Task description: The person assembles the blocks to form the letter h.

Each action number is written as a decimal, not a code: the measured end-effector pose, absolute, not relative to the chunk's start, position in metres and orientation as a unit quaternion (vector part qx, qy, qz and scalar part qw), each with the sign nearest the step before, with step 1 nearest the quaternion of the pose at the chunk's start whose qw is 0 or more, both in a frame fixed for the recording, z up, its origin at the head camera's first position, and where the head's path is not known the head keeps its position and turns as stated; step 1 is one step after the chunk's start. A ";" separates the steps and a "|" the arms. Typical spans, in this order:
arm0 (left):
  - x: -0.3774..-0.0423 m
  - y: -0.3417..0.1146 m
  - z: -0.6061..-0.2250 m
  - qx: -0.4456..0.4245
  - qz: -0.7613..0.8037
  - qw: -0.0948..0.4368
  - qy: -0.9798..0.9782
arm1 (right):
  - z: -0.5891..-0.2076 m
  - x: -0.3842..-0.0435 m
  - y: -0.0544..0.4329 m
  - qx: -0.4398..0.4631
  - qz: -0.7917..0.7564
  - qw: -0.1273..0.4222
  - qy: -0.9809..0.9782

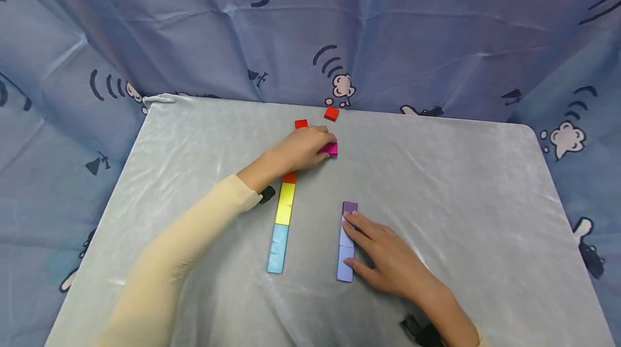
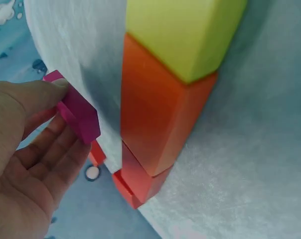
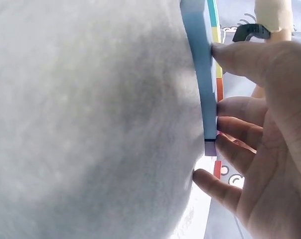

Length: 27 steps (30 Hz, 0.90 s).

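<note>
Left hand [image 1: 305,146]: fingers clamped on the magenta block [image 1: 331,149], right of the long row [image 1: 285,204].
Right hand [image 1: 388,261]: fingers apart, tips against the short row [image 1: 345,264].
Handling: best carry magenta level and press lightly (a shove would likely skew the row).
Magenta: one.
Short row: one purple block [image 1: 350,206], two lavender blocks [image 1: 345,271].
Loose: one red block [image 1: 332,113], bench's [image 1: 436,185] far edge.
Long row: count unclear, partly hidden.

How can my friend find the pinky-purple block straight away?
Start at the table covered in shiny grey cloth. Toward its far edge, find the bare left hand reaching from a cream fabric sleeve. It pinches the flat magenta block: the only one that colour, unlike the small red block at the table's far edge.
</note>
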<state>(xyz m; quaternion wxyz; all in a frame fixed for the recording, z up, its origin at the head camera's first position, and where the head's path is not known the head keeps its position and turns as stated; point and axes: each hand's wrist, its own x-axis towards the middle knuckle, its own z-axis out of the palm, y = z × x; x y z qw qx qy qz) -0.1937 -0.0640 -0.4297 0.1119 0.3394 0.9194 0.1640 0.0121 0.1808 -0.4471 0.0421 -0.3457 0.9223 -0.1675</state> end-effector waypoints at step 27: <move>-0.120 -0.079 -0.429 0.377 0.148 0.112 0.908 | -0.449 0.014 0.182 -0.327 -0.177 0.066 0.926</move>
